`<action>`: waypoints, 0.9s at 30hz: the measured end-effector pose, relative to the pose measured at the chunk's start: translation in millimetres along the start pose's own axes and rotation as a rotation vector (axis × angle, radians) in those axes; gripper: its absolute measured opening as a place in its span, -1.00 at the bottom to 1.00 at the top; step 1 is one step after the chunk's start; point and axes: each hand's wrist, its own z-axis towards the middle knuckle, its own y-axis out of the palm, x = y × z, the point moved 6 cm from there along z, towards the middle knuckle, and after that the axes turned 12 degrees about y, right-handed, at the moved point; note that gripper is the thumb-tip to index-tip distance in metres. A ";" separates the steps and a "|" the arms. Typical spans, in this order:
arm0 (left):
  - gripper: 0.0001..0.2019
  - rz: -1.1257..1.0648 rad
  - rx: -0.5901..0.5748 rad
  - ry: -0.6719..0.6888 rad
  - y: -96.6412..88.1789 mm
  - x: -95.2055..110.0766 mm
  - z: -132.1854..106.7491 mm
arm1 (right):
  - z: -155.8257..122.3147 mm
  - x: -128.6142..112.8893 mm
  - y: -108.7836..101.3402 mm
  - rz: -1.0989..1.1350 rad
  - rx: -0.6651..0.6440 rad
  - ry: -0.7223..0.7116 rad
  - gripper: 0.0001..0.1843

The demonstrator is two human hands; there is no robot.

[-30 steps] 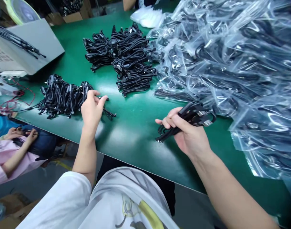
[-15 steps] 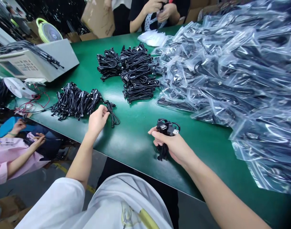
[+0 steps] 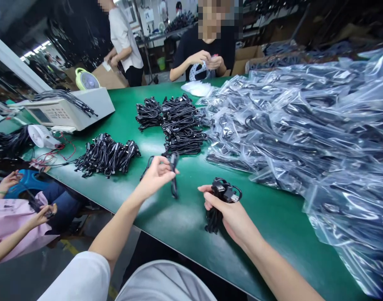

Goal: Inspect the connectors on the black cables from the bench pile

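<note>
Green table [image 3: 185, 221], workshop behind. Bagged cables [image 3: 291, 138] heap its right side. Tester [image 3: 93, 110] at far left: keypad markings too small to read. Co-worker's black shirt [image 3: 194, 47] bears a white "e"; no brand legible. Loose pile [image 3: 108, 156] lies left. Right hand [image 3: 227, 211]: fingers closed round a bundle [image 3: 221, 188], plugs upward. Left hand [image 3: 155, 175]: thumb and fingers pinch one looped cable [image 3: 174, 179], between pile and bundle.

L hand [image 3: 157, 174] w/ cable [image 3: 174, 189], R hand [image 3: 233, 219] w/ cable bunch [image 3: 222, 189], nr ctr
Bagged cables [image 3: 282, 138] fill R side of frame.
</note>
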 end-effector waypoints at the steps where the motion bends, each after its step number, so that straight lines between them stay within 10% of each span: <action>1: -0.62 -0.158 -0.071 0.015 16.8 6.8 1.2 | -0.7 -2.4 0.1 -0.005 0.008 -0.020 -0.53; 7: -0.52 -0.443 -0.234 -0.002 75.0 10.3 13.2 | 1.1 -3.9 3.0 -0.103 -0.044 -0.031 -0.50; 14: -0.60 -0.429 -0.001 -0.056 52.3 -14.4 19.6 | -0.6 -7.8 -1.5 -0.183 0.046 -0.075 -0.63; 20: -0.56 -0.425 -0.074 -0.150 56.5 -18.0 19.9 | -0.5 -5.0 -0.4 -0.274 0.009 -0.107 -0.72; 27: -0.43 -0.456 -0.033 -0.144 56.7 -20.5 18.2 | -24.2 -21.0 6.4 -0.990 0.267 -0.653 -0.74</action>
